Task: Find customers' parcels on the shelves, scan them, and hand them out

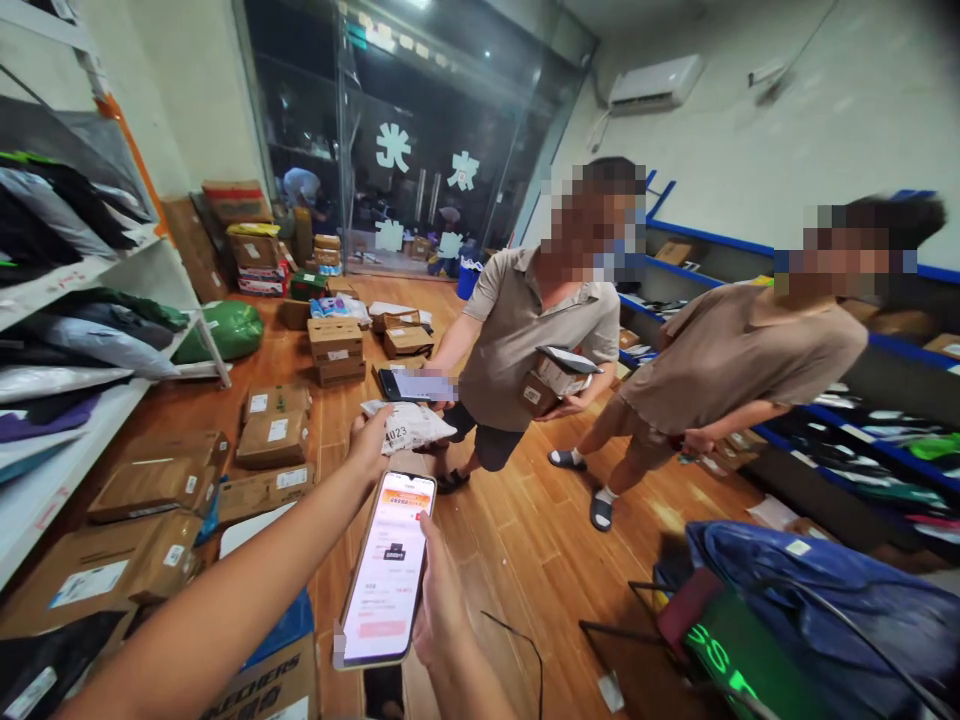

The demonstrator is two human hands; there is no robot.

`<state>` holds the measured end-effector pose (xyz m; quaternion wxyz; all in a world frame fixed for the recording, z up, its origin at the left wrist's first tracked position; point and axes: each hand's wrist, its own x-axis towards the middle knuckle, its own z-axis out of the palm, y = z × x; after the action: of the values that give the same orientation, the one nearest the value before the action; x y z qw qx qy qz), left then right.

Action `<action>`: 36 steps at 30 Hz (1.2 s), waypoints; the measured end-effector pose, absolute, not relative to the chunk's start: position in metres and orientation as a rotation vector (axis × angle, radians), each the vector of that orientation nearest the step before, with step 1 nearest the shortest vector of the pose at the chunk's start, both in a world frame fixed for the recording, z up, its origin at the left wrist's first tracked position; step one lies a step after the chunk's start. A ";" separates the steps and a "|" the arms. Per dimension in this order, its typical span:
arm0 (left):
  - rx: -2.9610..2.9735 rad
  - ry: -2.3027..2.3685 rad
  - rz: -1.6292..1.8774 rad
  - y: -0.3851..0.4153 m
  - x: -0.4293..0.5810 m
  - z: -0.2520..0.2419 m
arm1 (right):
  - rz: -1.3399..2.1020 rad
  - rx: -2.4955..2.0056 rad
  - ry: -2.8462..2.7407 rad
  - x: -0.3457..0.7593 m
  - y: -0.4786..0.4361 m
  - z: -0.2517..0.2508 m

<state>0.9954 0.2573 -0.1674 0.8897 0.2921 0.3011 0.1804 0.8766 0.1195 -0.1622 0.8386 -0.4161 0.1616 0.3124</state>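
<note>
My left hand (pixel 369 445) reaches forward, its fingers closed on one end of a white plastic mailing parcel (pixel 416 428) marked 4023. Close below, my right hand (pixel 439 590) grips a smartphone (pixel 386 575) along its right side, with the lit screen facing me. Just beyond the parcel, another person's hand holds out a dark phone (pixel 420 385) with its screen lit. That person (pixel 555 330) also carries a small cardboard box (pixel 555 380) and a flat packet against the body with the other arm.
A second person (pixel 742 360) stands at the right. Cardboard boxes (pixel 274 425) lie on the wooden floor at the left, beside a white rack (pixel 112 440) of bagged parcels. Blue-edged shelves (pixel 885 420) line the right wall. A blue cover (pixel 825 580) lies lower right. Glass doors (pixel 420 150) stand behind.
</note>
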 end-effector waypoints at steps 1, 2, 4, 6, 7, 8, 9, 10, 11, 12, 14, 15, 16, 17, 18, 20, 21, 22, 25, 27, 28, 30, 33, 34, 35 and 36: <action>0.633 0.627 0.394 0.255 1.001 -0.163 | 0.665 -0.881 0.334 0.885 0.118 -0.164; 0.657 0.624 0.406 0.254 1.007 -0.158 | 0.672 -0.879 0.325 0.893 0.117 -0.166; 0.697 0.612 0.404 0.254 1.015 -0.150 | 0.686 -0.881 0.311 0.909 0.115 -0.170; 0.728 0.618 0.396 0.256 1.015 -0.147 | 0.690 -0.904 0.292 0.923 0.114 -0.172; 0.742 0.629 0.399 0.256 1.011 -0.147 | 0.692 -0.916 0.283 0.930 0.113 -0.173; 0.756 0.640 0.407 0.257 1.003 -0.147 | 0.707 -0.922 0.272 0.936 0.113 -0.173; 0.768 0.649 0.415 0.256 0.993 -0.148 | 0.734 -0.924 0.259 0.941 0.113 -0.174; 0.790 0.642 0.412 0.254 0.981 -0.149 | 0.762 -0.921 0.250 0.946 0.114 -0.174; 0.823 0.620 0.394 0.251 0.968 -0.150 | 0.792 -0.914 0.244 0.950 0.114 -0.175; 0.863 0.587 0.359 0.247 0.954 -0.151 | 0.814 -0.906 0.241 0.954 0.115 -0.175; 0.936 0.542 0.265 0.239 0.929 -0.154 | 0.827 -0.892 0.238 0.960 0.118 -0.174; 0.960 0.545 0.234 0.236 0.919 -0.156 | 0.834 -0.883 0.234 0.962 0.119 -0.174; 0.976 0.574 0.226 0.233 0.911 -0.159 | 0.853 -0.873 0.223 0.964 0.121 -0.173; 0.985 0.621 0.244 0.231 0.905 -0.162 | 0.879 -0.867 0.205 0.965 0.123 -0.172; 0.997 0.669 0.276 0.231 0.900 -0.165 | 0.905 -0.866 0.184 0.966 0.124 -0.172; 1.030 0.752 0.350 0.233 0.894 -0.170 | 0.944 -0.871 0.141 0.966 0.128 -0.171; 1.042 0.779 0.379 0.234 0.892 -0.171 | 0.948 -0.878 0.124 0.965 0.129 -0.172; 1.050 0.785 0.392 0.236 0.891 -0.172 | 0.946 -0.883 0.108 0.965 0.131 -0.172; 1.052 0.752 0.380 0.241 0.886 -0.170 | 0.920 -0.905 0.027 0.962 0.136 -0.175; 1.039 0.753 0.395 0.243 0.882 -0.167 | 0.903 -0.920 -0.037 0.959 0.138 -0.177; 1.032 0.761 0.414 0.244 0.879 -0.166 | 0.903 -0.922 -0.060 0.957 0.140 -0.178; 1.024 0.762 0.440 0.245 0.875 -0.163 | 0.920 -0.914 -0.077 0.953 0.142 -0.179; 1.054 0.689 0.407 0.247 0.869 -0.161 | 0.974 -0.883 -0.048 0.948 0.145 -0.178; 1.074 0.660 0.392 0.248 0.867 -0.160 | 0.996 -0.867 -0.038 0.947 0.146 -0.177; 1.097 0.630 0.382 0.249 0.866 -0.160 | 1.013 -0.847 -0.031 0.946 0.147 -0.175; 1.117 0.607 0.374 0.250 0.865 -0.159 | 1.030 -0.828 -0.032 0.944 0.147 -0.173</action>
<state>0.8648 0.2497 -0.1595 0.7885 0.5186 0.2816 0.1734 0.9444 0.1474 -0.1732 0.7895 -0.3846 -0.0151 0.4781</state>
